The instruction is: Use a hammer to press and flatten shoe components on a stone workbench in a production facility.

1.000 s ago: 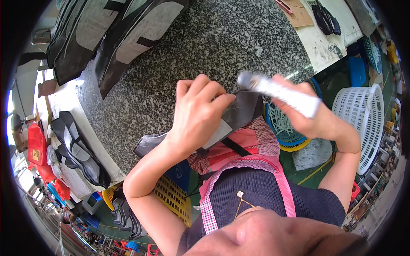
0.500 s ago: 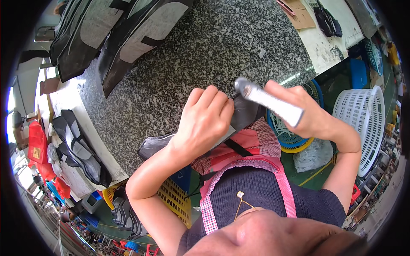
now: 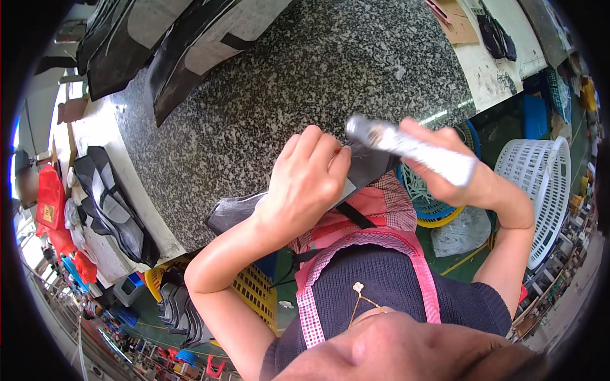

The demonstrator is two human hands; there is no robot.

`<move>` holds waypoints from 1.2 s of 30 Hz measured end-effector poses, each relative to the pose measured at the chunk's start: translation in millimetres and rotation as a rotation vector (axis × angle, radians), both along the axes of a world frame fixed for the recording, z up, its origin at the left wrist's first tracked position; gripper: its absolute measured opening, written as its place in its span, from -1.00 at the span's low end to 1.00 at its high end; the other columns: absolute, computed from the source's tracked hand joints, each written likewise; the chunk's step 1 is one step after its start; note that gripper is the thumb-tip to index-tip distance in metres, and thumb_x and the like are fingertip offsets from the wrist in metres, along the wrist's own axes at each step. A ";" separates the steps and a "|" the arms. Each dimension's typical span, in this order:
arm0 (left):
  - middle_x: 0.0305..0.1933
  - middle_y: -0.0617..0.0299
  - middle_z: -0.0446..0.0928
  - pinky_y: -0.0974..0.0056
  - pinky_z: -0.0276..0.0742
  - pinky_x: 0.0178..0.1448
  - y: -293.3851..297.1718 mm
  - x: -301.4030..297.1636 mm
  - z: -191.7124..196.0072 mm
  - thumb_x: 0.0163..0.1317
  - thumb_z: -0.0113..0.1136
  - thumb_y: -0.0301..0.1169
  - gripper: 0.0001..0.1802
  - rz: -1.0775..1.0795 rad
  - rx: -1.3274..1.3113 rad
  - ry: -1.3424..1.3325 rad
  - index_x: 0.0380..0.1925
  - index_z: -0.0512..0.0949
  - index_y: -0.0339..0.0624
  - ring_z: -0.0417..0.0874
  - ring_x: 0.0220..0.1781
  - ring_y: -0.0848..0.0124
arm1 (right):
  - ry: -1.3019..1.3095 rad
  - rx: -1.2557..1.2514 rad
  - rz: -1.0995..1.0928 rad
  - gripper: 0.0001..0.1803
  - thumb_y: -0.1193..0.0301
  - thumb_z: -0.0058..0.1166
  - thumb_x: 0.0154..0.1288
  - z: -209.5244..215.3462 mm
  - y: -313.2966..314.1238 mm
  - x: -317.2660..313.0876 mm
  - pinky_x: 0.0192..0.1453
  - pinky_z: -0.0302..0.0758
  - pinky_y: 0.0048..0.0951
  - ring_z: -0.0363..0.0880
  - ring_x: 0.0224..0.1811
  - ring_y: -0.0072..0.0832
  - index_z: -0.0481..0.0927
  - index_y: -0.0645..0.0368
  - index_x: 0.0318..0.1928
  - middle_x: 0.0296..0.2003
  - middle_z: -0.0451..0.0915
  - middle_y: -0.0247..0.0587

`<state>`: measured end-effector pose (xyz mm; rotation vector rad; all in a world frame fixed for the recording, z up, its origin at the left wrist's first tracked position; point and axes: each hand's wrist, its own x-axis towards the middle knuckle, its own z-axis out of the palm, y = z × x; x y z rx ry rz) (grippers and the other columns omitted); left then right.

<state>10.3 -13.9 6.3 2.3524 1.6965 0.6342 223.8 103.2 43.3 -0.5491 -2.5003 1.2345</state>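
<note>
My left hand is closed, knuckles up, on a dark grey sheet-like piece at the near edge of the stone tabletop. The piece's narrow end shows past my left wrist, and its middle is covered by that hand. Short thread-like strands, too small to make out clearly, show beside the left fingertips. My right hand is closed round a silvery metal hammer, blurred by motion. The hammer's rounded end is over the piece, just right of my left fingers.
Stacked black-and-grey pieces lie at the far left of the speckled stone tabletop. More dark pieces rest on the left side table. Right of me are a blue-and-yellow basket and a white basket; a yellow crate stands lower left.
The hammer and my right hand have shifted slightly to the right, and the hammer is more blurred. My left hand stays on the piece. The view has turned a little.
</note>
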 end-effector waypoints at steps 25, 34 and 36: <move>-0.33 0.09 0.49 0.15 0.54 -0.23 -32.3 -8.5 1.4 -0.10 0.22 -0.62 -0.72 0.018 -0.097 -0.160 -0.28 0.62 -0.35 0.55 -0.29 0.15 | -0.144 -0.044 0.108 -0.74 0.47 0.08 0.27 3.1 -16.1 -11.1 -0.40 0.49 -0.08 0.61 -0.38 0.11 0.40 0.27 -0.08 -0.45 0.56 0.13; -0.40 0.06 0.56 0.12 0.58 -0.25 -46.2 -27.7 -3.1 0.03 0.35 -0.57 -0.89 0.202 -0.247 -0.513 -0.40 0.66 -0.33 0.63 -0.34 0.11 | -0.267 -0.155 0.156 -0.75 0.49 0.06 0.24 -5.6 -20.1 -15.6 -0.37 0.47 0.01 0.55 -0.41 0.17 0.41 0.28 -0.08 -0.49 0.52 0.15; -0.35 0.10 0.52 0.16 0.59 -0.26 -52.1 -26.1 -4.1 -0.02 0.30 -0.58 -0.80 0.106 -0.189 -0.404 -0.32 0.65 -0.33 0.60 -0.29 0.15 | -0.277 -0.137 0.145 -0.70 0.46 0.11 0.24 -3.8 -18.9 -14.7 -0.38 0.50 -0.06 0.57 -0.43 0.11 0.43 0.28 -0.05 -0.45 0.49 0.09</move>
